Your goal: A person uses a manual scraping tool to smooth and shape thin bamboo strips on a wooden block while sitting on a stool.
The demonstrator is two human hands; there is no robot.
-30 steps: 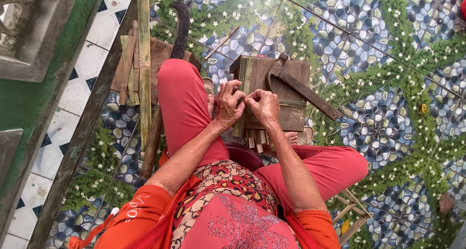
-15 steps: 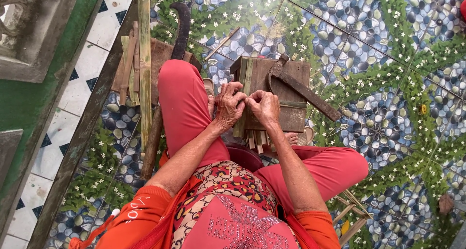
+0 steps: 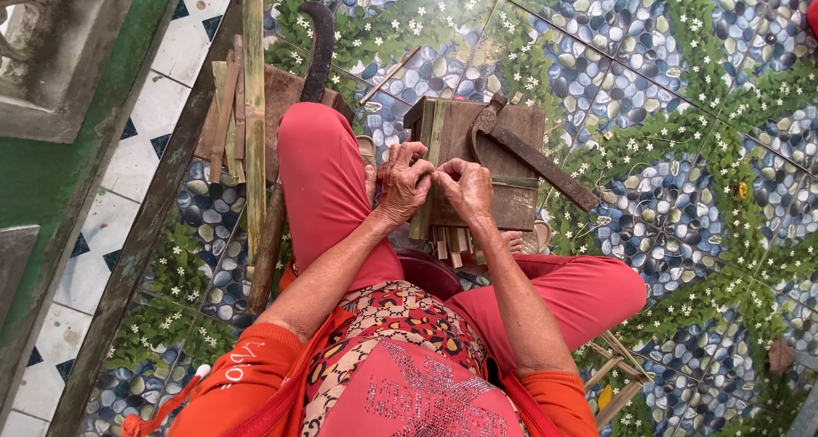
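Viewpoint: looking straight down at a seated person in red trousers, knees apart, on a floor (image 3: 682,79) tiled in blue pebble and green leaf patterns.
Left hand (image 3: 406,184): fingers curled shut, pinching the top of a thin bamboo strip (image 3: 423,205); its knuckles touch those of the other hand.
Right hand (image 3: 466,190): likewise curled closed, thumb and fingertips meeting the left hand on the same strip.
Hands together: pressed side by side over the near left edge of a wooden block (image 3: 490,160); neither is clearly nearer the strip.
Strip position: directly under both hands, its long axis running near to far, lower end pointing toward the person's lap.
Cut pieces: a small bundle of short bamboo slats (image 3: 452,243) juts out just near of the hands, under the block's edge.
Cleaver: a dark heavy blade (image 3: 532,156) lies across the block, just right of the hands, handle slanting right and nearer.
Left side: long bamboo slats (image 3: 252,105) and a curved dark blade (image 3: 319,49) lie beside the left knee.
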